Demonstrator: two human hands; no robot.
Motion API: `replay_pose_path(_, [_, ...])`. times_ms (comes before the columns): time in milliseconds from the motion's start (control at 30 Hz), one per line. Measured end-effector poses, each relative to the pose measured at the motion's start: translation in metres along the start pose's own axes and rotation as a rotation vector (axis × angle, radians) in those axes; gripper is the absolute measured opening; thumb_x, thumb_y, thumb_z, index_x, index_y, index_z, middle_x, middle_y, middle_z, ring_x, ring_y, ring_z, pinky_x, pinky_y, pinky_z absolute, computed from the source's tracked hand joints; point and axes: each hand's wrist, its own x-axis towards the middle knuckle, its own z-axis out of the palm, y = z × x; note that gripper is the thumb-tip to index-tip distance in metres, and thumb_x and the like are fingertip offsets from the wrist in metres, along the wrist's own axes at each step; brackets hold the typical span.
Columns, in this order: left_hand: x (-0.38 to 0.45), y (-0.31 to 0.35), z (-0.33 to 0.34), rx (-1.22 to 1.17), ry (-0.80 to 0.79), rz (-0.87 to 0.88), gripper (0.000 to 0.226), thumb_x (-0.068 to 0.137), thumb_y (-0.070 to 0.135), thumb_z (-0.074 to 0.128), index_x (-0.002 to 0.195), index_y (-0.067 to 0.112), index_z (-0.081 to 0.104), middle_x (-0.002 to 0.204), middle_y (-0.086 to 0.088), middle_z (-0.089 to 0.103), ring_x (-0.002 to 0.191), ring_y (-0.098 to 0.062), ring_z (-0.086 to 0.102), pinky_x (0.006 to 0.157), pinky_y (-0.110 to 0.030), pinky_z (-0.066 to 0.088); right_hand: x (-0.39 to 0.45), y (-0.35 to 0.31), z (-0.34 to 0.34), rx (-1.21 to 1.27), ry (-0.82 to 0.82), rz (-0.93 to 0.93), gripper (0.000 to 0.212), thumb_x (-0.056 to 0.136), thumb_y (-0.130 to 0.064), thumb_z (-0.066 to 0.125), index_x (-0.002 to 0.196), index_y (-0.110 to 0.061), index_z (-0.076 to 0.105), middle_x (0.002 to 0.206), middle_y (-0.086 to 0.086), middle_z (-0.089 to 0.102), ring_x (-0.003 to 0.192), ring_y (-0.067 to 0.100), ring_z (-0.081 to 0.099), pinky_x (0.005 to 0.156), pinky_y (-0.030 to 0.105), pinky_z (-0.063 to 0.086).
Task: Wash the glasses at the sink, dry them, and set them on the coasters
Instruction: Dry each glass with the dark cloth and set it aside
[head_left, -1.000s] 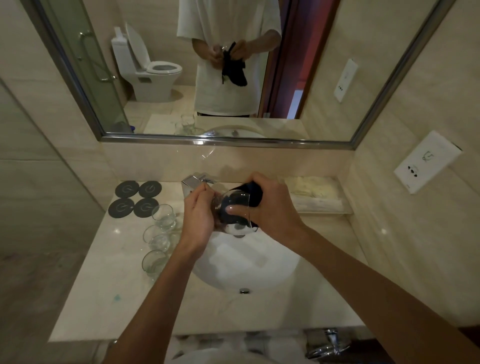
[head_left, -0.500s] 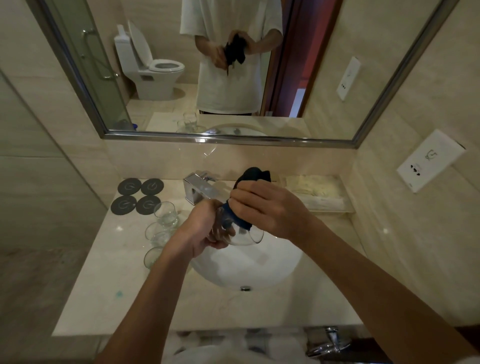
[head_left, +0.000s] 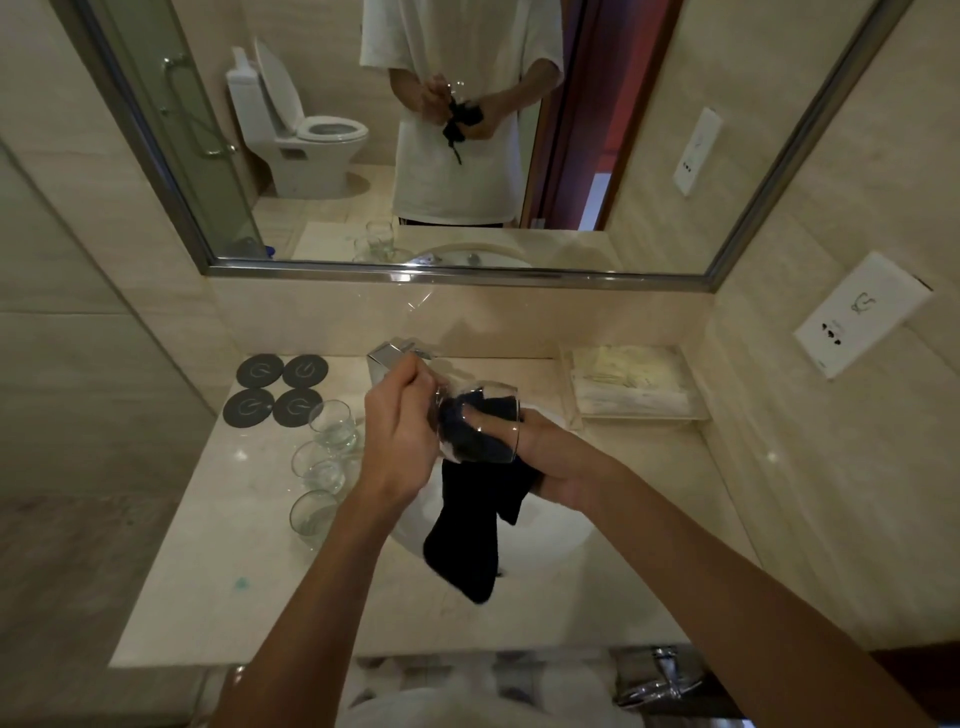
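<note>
Over the sink (head_left: 550, 540) in a small beige-tiled bathroom, I'm standing at a glossy cream stone counter (head_left: 218, 587) with a big mirror (head_left: 597, 130) across the wall behind it. The mirror shows a white toilet, a glass shower door and my white t-shirt. A chrome tap (head_left: 387, 358) sits at the back of the white basin, and a clear tray (head_left: 631, 384) of pale packets is off to the right.

My left hand (head_left: 397, 441) is curled around the base end of the glass (head_left: 480, 423), fingers closed on it and held tipped on its side above the basin. My right hand (head_left: 558, 462) has fingers pushed inside the glass, pressing a dark cloth (head_left: 467, 530) against the inner wall, with the rest of the cloth hanging limp toward the basin (looks navy or black, soft knit stuff).

Three more clear round glasses (head_left: 332, 428) stand in a line on the counter left of the sink, close together. Behind them are four round dark grey coasters (head_left: 280, 389) in a square, nothing on them yet.
</note>
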Motion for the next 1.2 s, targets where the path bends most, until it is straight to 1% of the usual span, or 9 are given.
replay_pose_path(167, [0.0,-0.006,-0.002,0.121,-0.085,0.138,0.02,0.095,0.007,0.036,0.085,0.002,0.053,0.077,-0.013,0.054,0.071,-0.025,0.05,0.065,-0.039,0.042,0.0,0.0,-0.001,0.047,0.052,-0.057,0.023,0.085,-0.021,0.077,0.106,-0.012,0.073,0.099,0.007,0.078,0.092,0.02,0.074,0.08,0.026,0.056])
replay_pose_path(267, [0.007,-0.01,-0.01,0.031,-0.182,-0.07,0.019,0.092,0.017,0.041,0.091,0.01,0.058,0.088,-0.009,0.059,0.082,-0.018,0.055,0.075,-0.028,0.044,0.001,-0.003,-0.008,-0.179,0.196,-0.224,0.024,0.083,-0.022,0.081,0.103,-0.012,0.074,0.095,0.003,0.078,0.089,0.014,0.074,0.074,0.02,0.055])
replay_pose_path(367, [0.013,-0.014,-0.017,0.073,-0.209,-0.262,0.03,0.089,0.034,0.042,0.085,0.014,0.064,0.09,-0.007,0.064,0.085,-0.016,0.059,0.08,-0.031,0.045,0.004,-0.008,-0.017,-0.512,0.368,-0.477,0.022,0.076,-0.022,0.087,0.084,-0.01,0.07,0.075,-0.001,0.07,0.063,0.002,0.065,0.058,0.013,0.048])
replay_pose_path(533, [0.009,-0.012,-0.014,0.005,-0.407,-0.675,0.068,0.1,0.062,0.023,0.098,0.01,0.067,0.084,-0.022,0.068,0.06,-0.027,0.059,0.057,-0.033,0.043,0.003,-0.009,-0.01,-0.799,0.441,-0.874,0.031,0.067,-0.02,0.093,0.074,-0.015,0.064,0.066,-0.011,0.06,0.062,0.002,0.056,0.063,0.007,0.043])
replay_pose_path(667, [0.007,-0.021,-0.008,-0.108,-0.326,-0.798,0.052,0.098,0.054,0.038,0.079,0.02,0.073,0.078,-0.01,0.06,0.065,-0.022,0.052,0.053,-0.027,0.032,0.009,-0.003,-0.006,-1.007,0.446,-1.094,0.031,0.067,-0.01,0.091,0.081,-0.009,0.064,0.074,-0.012,0.054,0.064,0.007,0.047,0.065,0.005,0.034])
replay_pose_path(800, [0.003,-0.022,-0.002,-0.211,-0.198,-0.625,0.048,0.103,0.039,0.036,0.087,0.016,0.076,0.065,-0.007,0.06,0.057,-0.021,0.054,0.054,-0.029,0.029,0.01,-0.007,0.003,-0.863,0.502,-0.996,0.04,0.065,-0.022,0.094,0.085,-0.012,0.061,0.072,-0.018,0.051,0.06,0.0,0.051,0.057,0.007,0.039])
replay_pose_path(900, [0.001,-0.026,0.002,-0.217,-0.088,-0.47,0.053,0.104,0.036,0.03,0.1,-0.002,0.067,0.06,-0.005,0.06,0.058,-0.02,0.05,0.054,-0.03,0.03,0.014,-0.01,0.009,-0.681,0.546,-0.733,0.045,0.064,-0.028,0.095,0.082,-0.016,0.056,0.072,-0.015,0.054,0.066,-0.004,0.055,0.059,0.01,0.042])
replay_pose_path(1033, [0.001,-0.03,-0.001,-0.171,0.035,-0.287,0.043,0.094,0.036,0.036,0.084,0.001,0.058,0.076,-0.019,0.054,0.07,-0.026,0.049,0.062,-0.038,0.04,0.017,-0.009,0.008,-0.497,0.405,-0.372,0.046,0.069,-0.028,0.091,0.1,-0.011,0.062,0.096,0.002,0.068,0.089,0.019,0.066,0.077,0.029,0.056])
replay_pose_path(1200, [0.0,-0.023,-0.001,-0.151,0.126,-0.055,0.033,0.096,0.016,0.034,0.081,-0.001,0.058,0.074,-0.007,0.057,0.069,-0.01,0.053,0.065,-0.026,0.045,0.012,-0.009,0.012,-0.251,0.188,-0.195,0.033,0.073,-0.008,0.087,0.1,-0.016,0.069,0.091,0.0,0.075,0.085,0.016,0.073,0.074,0.024,0.057])
